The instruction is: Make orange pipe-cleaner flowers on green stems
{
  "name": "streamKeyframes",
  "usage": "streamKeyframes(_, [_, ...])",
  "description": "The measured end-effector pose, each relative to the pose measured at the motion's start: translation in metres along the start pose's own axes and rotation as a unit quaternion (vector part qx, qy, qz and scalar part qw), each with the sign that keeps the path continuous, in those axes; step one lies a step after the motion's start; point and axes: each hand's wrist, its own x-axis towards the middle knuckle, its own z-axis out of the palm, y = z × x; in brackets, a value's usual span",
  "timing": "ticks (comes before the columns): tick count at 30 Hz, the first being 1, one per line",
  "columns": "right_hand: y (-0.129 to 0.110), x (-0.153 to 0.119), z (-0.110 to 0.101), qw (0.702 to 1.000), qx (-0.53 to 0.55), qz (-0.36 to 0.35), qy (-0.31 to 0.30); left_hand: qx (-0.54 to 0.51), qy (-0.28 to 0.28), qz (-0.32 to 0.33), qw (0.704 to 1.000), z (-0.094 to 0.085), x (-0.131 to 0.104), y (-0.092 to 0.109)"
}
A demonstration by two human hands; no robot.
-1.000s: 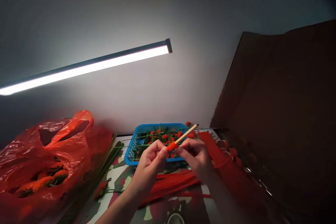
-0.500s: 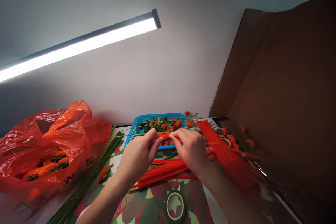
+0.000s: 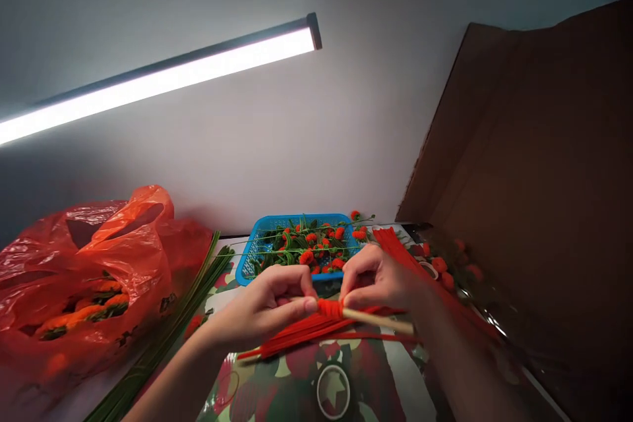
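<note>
Right now, a fuzzy red coil (image 3: 330,308) sits on a pale stick (image 3: 378,320), held up between the two hands. The left hand (image 3: 279,303) has its thumb and finger pinched shut at the coil's left end. The right hand (image 3: 376,280) pinches shut at the other end, where the stick pokes out.

Behind them is a blue basket (image 3: 242,270) full of green stems and little red flowers (image 3: 306,257). The hands hide a bit of its front edge. Under the coil lies a bunch of red strips (image 3: 291,336), partly covered by the hands. More red strips (image 3: 388,241) lie to the right, and the right arm blocks some of them. A round roll (image 3: 333,392) sits in front. On the left are long green stalks (image 3: 163,336) beside a shiny red bag (image 3: 148,244).

Compared with the last frame, the hands are lower and away from the basket. The stick shows again, and it tips slightly down to the right, not up like in the first frame.
</note>
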Motion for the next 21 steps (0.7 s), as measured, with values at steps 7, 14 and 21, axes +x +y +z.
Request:
streamKeyframes(7, [0.015,0.010,0.026,0.907,-0.313,-0.030,0.280,0.247,0.220,-0.030,0.943,0.004,0.014,-0.013])
streamKeyframes(14, [0.024,0.012,0.029,0.933,-0.130,-0.085,0.324,-0.037,0.285,0.001,0.958,0.016,0.022,-0.017])
streamKeyframes(21, [0.022,0.005,-0.002,0.997,0.036,0.028,0.057,-0.074,0.027,-0.007,0.997,-0.002,0.012,-0.017])
